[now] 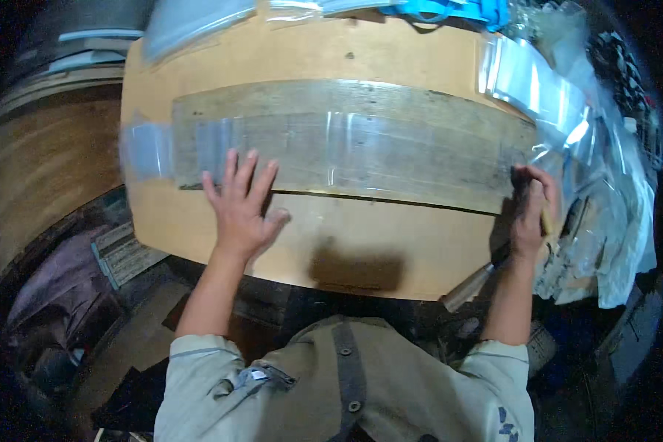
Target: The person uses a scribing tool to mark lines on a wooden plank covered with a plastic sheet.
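A long grey-brown wooden board (420, 121) lies across a light wood-coloured table. Clear plastic film (295, 147) is stretched lengthwise over it, glinting in places and reaching past its left end. My left hand (243, 210) rests with fingers spread, fingertips on the film near the board's front edge. At the board's right end, my right hand (532, 214) is closed round a dark tool. A yellowish strip shows beside its fingers. A grey-brown rod-like part (468, 287) sticks out below the wrist toward the table's front edge; whether it belongs to the same tool I cannot tell.
Crumpled clear plastic (604, 228) is heaped along the right side. Flat clear sheets (530, 74) lie at the back right, more sheets (195, 26) at the back left. A bright blue bag-like item (457, 11) sits at the far edge. The table's (390, 243) front edge is near my body.
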